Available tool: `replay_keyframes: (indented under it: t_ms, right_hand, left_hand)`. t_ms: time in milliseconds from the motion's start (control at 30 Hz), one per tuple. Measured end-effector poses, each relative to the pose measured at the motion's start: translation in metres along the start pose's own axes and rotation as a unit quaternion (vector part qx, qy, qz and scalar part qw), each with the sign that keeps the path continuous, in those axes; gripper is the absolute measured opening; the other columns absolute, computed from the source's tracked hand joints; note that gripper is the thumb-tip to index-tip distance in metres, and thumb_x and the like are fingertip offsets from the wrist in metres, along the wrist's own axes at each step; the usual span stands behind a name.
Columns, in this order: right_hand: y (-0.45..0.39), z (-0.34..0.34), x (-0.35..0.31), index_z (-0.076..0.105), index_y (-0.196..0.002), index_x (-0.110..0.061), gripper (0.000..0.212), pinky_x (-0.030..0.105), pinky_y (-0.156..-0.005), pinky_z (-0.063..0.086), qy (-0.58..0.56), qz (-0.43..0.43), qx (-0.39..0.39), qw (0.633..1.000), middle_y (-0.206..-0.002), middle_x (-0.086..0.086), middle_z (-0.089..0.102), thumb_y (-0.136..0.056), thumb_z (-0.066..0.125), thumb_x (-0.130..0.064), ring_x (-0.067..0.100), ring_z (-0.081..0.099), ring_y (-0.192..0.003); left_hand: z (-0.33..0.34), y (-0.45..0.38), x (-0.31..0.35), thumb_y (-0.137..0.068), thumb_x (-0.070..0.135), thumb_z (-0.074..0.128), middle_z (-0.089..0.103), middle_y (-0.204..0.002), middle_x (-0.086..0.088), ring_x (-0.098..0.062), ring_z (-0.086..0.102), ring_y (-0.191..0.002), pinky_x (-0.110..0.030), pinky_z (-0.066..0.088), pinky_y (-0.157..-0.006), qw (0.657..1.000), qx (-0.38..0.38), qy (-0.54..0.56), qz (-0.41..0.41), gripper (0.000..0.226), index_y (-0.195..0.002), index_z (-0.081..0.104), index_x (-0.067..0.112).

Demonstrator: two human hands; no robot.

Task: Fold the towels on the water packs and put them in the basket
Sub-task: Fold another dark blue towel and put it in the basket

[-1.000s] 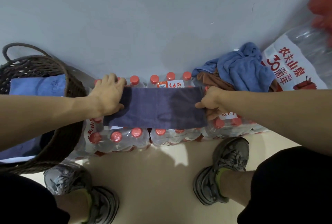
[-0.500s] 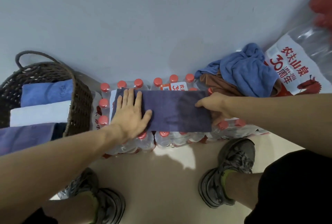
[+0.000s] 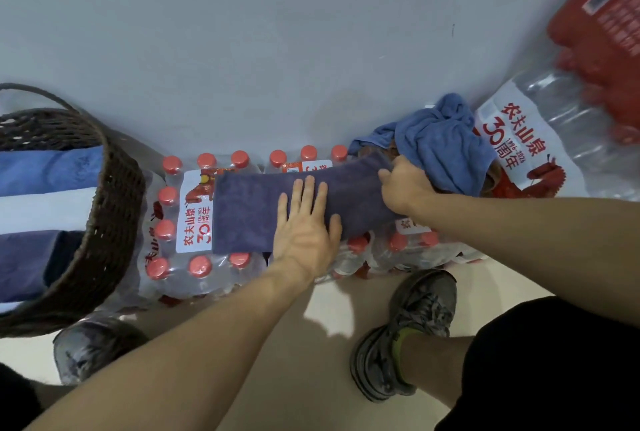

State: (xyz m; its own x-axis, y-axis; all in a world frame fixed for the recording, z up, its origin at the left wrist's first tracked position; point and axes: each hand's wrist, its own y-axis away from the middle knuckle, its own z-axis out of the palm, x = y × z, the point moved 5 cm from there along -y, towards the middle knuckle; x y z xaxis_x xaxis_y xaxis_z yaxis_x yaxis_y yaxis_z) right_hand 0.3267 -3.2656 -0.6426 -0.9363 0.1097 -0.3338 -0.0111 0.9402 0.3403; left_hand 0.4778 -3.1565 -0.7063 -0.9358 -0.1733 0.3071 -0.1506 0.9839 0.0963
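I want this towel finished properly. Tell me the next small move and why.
Probably fold the right end over to the left. The left hand lies flat mid-towel, pinning the purple towel on the water packs, while the right hand grips its right end, slightly raised. The towel is a long strip, too long for the basket.

Left hand (image 3: 304, 228) lies flat with fingers straight; right hand (image 3: 403, 188) curls in a pinching grip.
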Motion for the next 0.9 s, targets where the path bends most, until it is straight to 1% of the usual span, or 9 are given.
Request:
replay_keyframes:
  t_ms: [200, 433, 567, 633, 667, 733, 767, 867, 900]
  right_hand:
    - [-0.009, -0.018, 0.028, 0.048, -0.124, 0.006, 0.038, 0.038, -0.088, 0.041, 0.044, 0.003, -0.005, 0.999, -0.126, 0.029, 0.056, -0.105, 0.042, -0.026, 0.042, 0.052, -0.116]
    - [-0.012, -0.028, 0.024, 0.045, -0.126, 0.007, 0.04, 0.035, -0.075, 0.035, 0.029, 0.017, 0.031, 0.999, -0.125, 0.029, 0.056, -0.105, 0.041, -0.027, 0.044, 0.054, -0.112]
    - [-0.007, -0.031, 0.006, 0.051, -0.104, -0.004, 0.03, 0.031, -0.07, 0.034, -0.048, -0.022, 0.031, 0.998, -0.099, 0.015, 0.06, -0.102, 0.046, -0.034, 0.033, 0.058, -0.094]
    - [0.001, -0.028, -0.011, 0.049, -0.093, -0.013, 0.023, 0.03, -0.064, 0.032, -0.084, -0.061, 0.031, 0.994, -0.084, 0.002, 0.057, -0.098, 0.053, -0.035, 0.02, 0.054, -0.077]
    - [0.006, -0.024, -0.02, 0.049, -0.088, -0.017, 0.021, 0.031, -0.06, 0.033, -0.103, -0.08, 0.029, 0.991, -0.078, -0.003, 0.056, -0.095, 0.057, -0.036, 0.013, 0.052, -0.071]
    - [0.016, -0.017, -0.04, 0.049, -0.077, -0.025, 0.023, 0.022, -0.054, 0.037, -0.142, -0.111, 0.015, 0.984, -0.068, -0.008, 0.056, -0.089, 0.065, -0.036, 0.003, 0.053, -0.063]
    - [0.021, -0.012, -0.05, 0.049, -0.074, -0.026, 0.025, 0.018, -0.053, 0.038, -0.156, -0.124, 0.004, 0.98, -0.064, -0.009, 0.057, -0.086, 0.068, -0.036, 0.0, 0.054, -0.059]
    - [0.034, 0.004, -0.077, 0.058, -0.073, -0.029, 0.019, 0.021, -0.055, 0.044, -0.19, -0.158, -0.05, 0.968, -0.059, -0.009, 0.065, -0.082, 0.074, -0.033, -0.001, 0.06, -0.056]
    - [0.038, 0.009, -0.086, 0.062, -0.071, -0.03, 0.017, 0.023, -0.055, 0.047, -0.204, -0.173, -0.073, 0.961, -0.057, -0.009, 0.066, -0.082, 0.074, -0.03, 0.0, 0.062, -0.054]
  left_hand:
    - [-0.001, 0.004, -0.033, -0.099, 0.046, 0.016, -0.01, -0.164, -0.001, -0.018, -0.014, -0.15, -0.049, -0.007, -0.121, 0.997, -0.014, -0.051, 0.047, 0.064, -0.157, 0.0, 0.023]
    - [0.001, -0.002, -0.019, -0.093, 0.053, 0.022, -0.009, -0.163, -0.012, -0.028, -0.018, -0.149, -0.052, -0.007, -0.12, 0.997, 0.004, -0.038, 0.063, 0.072, -0.156, 0.004, 0.023]
    - [-0.002, -0.009, -0.012, -0.091, 0.055, 0.032, -0.01, -0.163, -0.016, -0.03, -0.019, -0.149, -0.056, -0.008, -0.119, 0.996, -0.038, -0.056, 0.049, 0.079, -0.157, 0.003, 0.021]
    - [-0.014, -0.013, -0.011, -0.089, 0.044, 0.049, 0.006, -0.163, -0.015, -0.029, -0.009, -0.151, -0.052, -0.005, -0.121, 0.997, -0.037, 0.055, 0.03, 0.071, -0.152, 0.029, 0.018]
    - [-0.028, -0.012, -0.01, -0.087, 0.031, 0.057, 0.028, -0.157, -0.017, -0.031, 0.008, -0.15, -0.048, 0.005, -0.122, 0.987, 0.02, 0.157, 0.024, 0.054, -0.138, 0.052, 0.014]
    - [-0.058, -0.009, -0.016, -0.081, 0.007, 0.06, 0.064, -0.117, -0.01, -0.027, 0.051, -0.122, -0.041, 0.036, -0.108, 0.924, 0.181, 0.338, -0.003, 0.019, -0.096, 0.071, 0.009]
    - [-0.065, -0.009, -0.021, -0.082, 0.004, 0.058, 0.068, -0.1, -0.006, -0.022, 0.06, -0.103, -0.037, 0.045, -0.096, 0.879, 0.197, 0.433, -0.037, 0.014, -0.089, 0.07, 0.008]
    - [-0.062, -0.014, -0.012, -0.097, 0.029, 0.051, 0.072, -0.091, -0.01, -0.025, 0.068, -0.084, -0.038, 0.056, -0.075, 0.678, -0.036, 0.717, -0.158, 0.027, -0.101, 0.068, 0.008]
    - [-0.062, -0.014, -0.01, -0.097, 0.043, 0.047, 0.073, -0.095, -0.01, -0.024, 0.07, -0.084, -0.037, 0.057, -0.071, 0.638, -0.09, 0.744, -0.178, 0.04, -0.106, 0.069, 0.01]
